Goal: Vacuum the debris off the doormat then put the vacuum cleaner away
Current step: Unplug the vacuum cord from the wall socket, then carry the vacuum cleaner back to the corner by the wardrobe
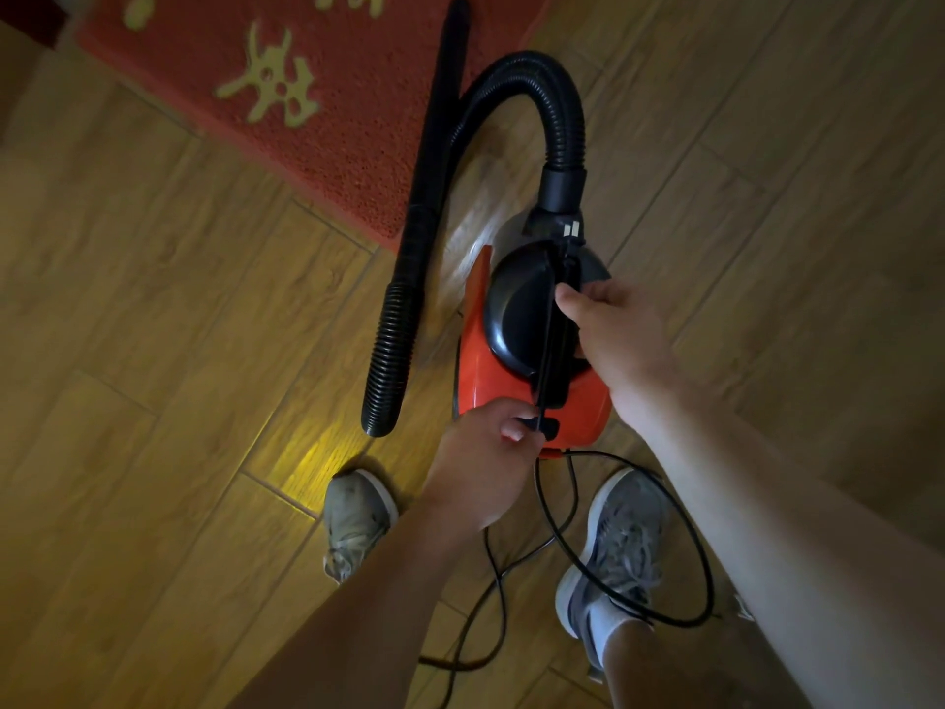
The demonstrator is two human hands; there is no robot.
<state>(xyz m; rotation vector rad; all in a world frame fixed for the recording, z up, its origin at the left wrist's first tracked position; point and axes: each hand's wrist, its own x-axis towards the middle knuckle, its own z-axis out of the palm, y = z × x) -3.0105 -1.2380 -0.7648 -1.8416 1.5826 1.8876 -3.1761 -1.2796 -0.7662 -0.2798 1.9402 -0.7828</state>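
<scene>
Right hand [613, 340] grips the vacuum cleaner [478, 371] by its top handle; left hand [480, 463] pinches the cord [544, 345] at its rear end, its long axis aimed at the doormat [332, 94].

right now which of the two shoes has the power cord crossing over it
The right shoe, the bluish-grey one: the black power cord loops across it in this view. The left shoe stands apart from the cord.

red vacuum cleaner [475, 360] (near doormat [332, 120])
</scene>
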